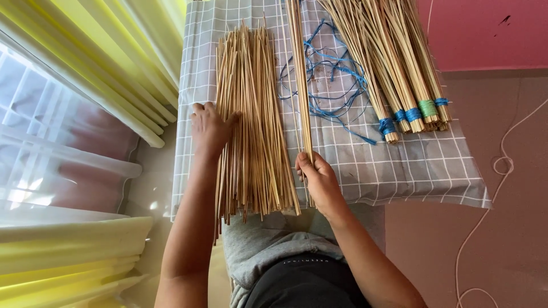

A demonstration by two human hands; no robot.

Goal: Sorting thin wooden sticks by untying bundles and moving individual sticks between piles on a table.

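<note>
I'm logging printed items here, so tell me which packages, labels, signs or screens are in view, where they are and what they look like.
No packages, signs or screens.
Garment print: bottom centre, on the dark clothing; one small pale line of lettering, seen upside down.

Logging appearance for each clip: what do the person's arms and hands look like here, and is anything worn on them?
Both forearms are bare, with no sleeves in view. The left hand and right hand wear no gloves, and no rings, watch or bracelets show.
</note>
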